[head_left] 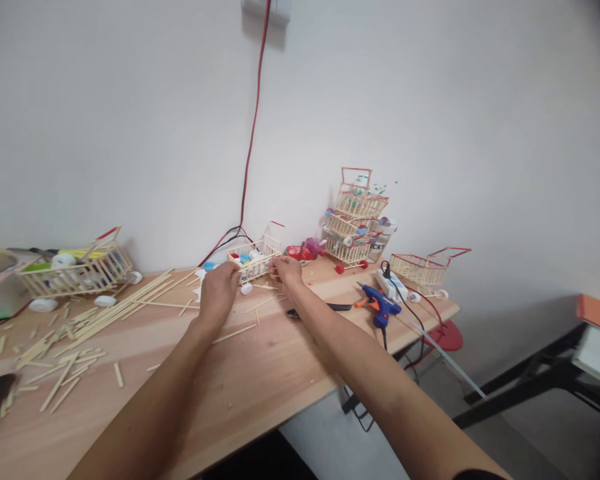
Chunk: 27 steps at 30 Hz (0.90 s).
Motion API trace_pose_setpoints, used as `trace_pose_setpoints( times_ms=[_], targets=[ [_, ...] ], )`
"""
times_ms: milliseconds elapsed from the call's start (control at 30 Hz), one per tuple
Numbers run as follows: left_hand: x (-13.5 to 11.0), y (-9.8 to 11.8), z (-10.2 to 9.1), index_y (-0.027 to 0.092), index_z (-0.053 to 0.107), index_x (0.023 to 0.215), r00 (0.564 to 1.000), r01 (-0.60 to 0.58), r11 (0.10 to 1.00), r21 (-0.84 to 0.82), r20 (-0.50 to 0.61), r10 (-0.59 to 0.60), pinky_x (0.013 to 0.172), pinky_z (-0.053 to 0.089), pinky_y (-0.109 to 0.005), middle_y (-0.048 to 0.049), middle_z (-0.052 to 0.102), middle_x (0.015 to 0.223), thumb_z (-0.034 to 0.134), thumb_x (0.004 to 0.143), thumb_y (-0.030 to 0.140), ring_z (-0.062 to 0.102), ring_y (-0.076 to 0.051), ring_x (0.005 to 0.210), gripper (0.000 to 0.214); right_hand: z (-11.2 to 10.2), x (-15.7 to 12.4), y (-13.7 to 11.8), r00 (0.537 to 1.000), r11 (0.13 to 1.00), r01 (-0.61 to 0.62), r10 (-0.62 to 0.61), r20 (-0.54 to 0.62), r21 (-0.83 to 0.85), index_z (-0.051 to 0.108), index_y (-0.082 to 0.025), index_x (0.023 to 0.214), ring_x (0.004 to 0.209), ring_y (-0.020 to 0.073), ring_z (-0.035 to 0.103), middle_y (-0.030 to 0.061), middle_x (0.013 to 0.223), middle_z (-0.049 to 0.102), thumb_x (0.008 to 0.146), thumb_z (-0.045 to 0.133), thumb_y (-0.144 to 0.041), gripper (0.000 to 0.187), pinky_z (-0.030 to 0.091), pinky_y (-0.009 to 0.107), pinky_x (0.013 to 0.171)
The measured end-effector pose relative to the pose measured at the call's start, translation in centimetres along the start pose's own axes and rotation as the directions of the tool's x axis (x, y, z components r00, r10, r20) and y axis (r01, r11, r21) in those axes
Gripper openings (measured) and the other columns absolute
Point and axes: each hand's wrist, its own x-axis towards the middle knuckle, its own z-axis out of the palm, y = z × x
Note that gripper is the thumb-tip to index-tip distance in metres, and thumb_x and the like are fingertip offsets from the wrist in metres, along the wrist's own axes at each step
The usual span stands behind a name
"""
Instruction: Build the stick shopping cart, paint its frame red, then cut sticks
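A miniature shopping cart (258, 267) built of thin wooden sticks stands near the wall, with white, blue and red bottle caps inside. My left hand (220, 288) grips its left end, fingers closed and partly hidden behind the back of the hand. At the right end, my right hand (286, 272) pinches the cart's near corner between thumb and fingers. A white bottle-cap wheel (247, 289) shows under the cart, between the hands. The cart's raised handle (278, 225) has a red tip.
Loose wooden sticks (120, 308) are scattered left. A filled stick cart (75, 275) stands far left; stacked carts (353, 227) and another cart (423, 267) stand right. A blue glue gun (383, 307) lies near the power strip (393, 285). A red cable (255, 127) runs down the wall.
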Motion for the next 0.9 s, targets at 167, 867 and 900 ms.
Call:
trace_pose_setpoints(
  times_ms=[167,867,900],
  targets=[
    [0.1,0.1,-0.2,0.018,0.069,0.084,1.000,-0.021,1.000,0.019,0.005,0.021,0.074,0.040,-0.033,-0.0094,0.074,0.087,0.047,0.089,0.024,0.064,-0.025,0.082,0.023,-0.2,-0.5,-0.7,0.995,0.996,-0.077,0.080,0.052,-0.049,0.061,-0.016,0.122,0.101,0.0206,0.066,0.0089,0.120,0.065,0.096,0.061,-0.036,0.033,0.058,0.041,0.086],
    [-0.2,0.5,-0.9,0.017,0.073,0.086,0.998,-0.029,0.999,0.035,0.053,0.028,0.077,0.042,-0.035,-0.0121,0.076,0.095,0.046,0.090,0.023,0.067,-0.027,0.087,0.027,-1.0,-2.2,-2.3,0.992,0.994,-0.108,0.110,0.068,-0.027,0.062,-0.015,0.118,0.094,0.0181,0.067,0.0078,0.113,0.066,0.096,0.062,-0.034,0.030,0.059,0.037,0.080],
    [-0.3,0.5,-1.0,0.017,0.073,0.087,0.998,-0.031,0.999,0.030,0.055,0.029,0.078,0.043,-0.035,-0.0122,0.076,0.096,0.047,0.089,0.022,0.067,-0.027,0.088,0.027,-1.2,-2.4,-2.5,0.992,0.995,-0.102,0.103,0.066,-0.018,0.063,-0.014,0.110,0.083,0.0145,0.067,0.0056,0.103,0.068,0.095,0.062,-0.031,0.023,0.058,0.030,0.072]
  ],
)
